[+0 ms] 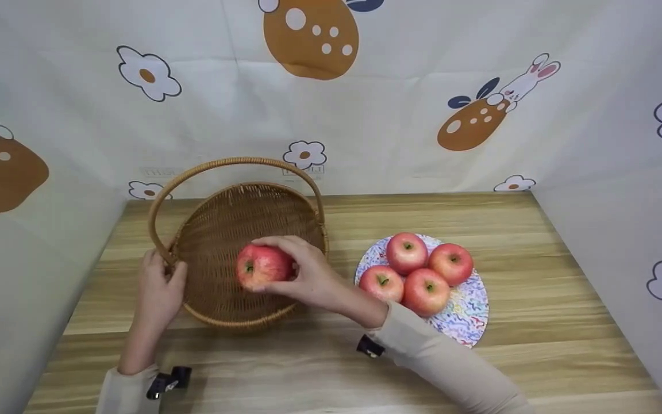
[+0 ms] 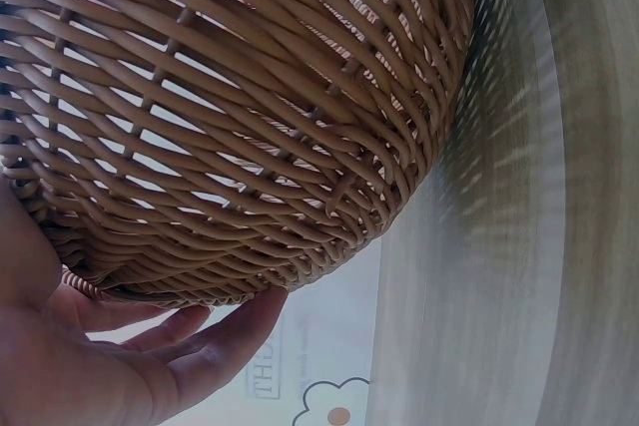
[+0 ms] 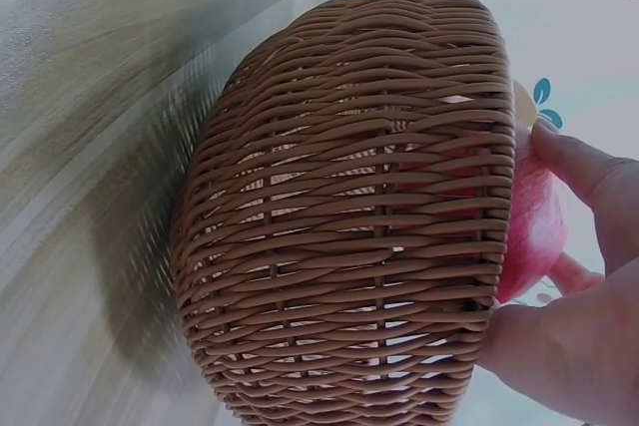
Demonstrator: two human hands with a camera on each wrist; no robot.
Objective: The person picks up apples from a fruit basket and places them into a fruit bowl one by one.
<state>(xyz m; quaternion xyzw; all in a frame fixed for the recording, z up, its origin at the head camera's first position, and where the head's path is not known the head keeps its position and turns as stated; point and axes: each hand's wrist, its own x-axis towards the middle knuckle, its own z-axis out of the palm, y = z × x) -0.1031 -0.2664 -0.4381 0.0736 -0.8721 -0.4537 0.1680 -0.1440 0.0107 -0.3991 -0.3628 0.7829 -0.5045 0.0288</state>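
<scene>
A brown wicker basket (image 1: 216,236) with a tall arched handle stands on the left of the table. My left hand (image 1: 158,290) grips its left rim at the foot of the handle; in the left wrist view the fingers (image 2: 235,346) reach along the woven side. Between the thumb and fingers of my right hand (image 1: 316,279) is a red apple (image 1: 262,267), held over the basket's opening. From the right wrist, the apple (image 3: 534,231) shows partly above the rim and partly behind the weave. Inside the basket, only bare weave shows around the held apple.
Right of the basket, a round plate (image 1: 469,313) with a colourful pattern bears several red apples (image 1: 427,290), close beside my right forearm. Patterned cloth walls (image 1: 388,126) enclose the wooden table (image 1: 538,322) at the back and both sides.
</scene>
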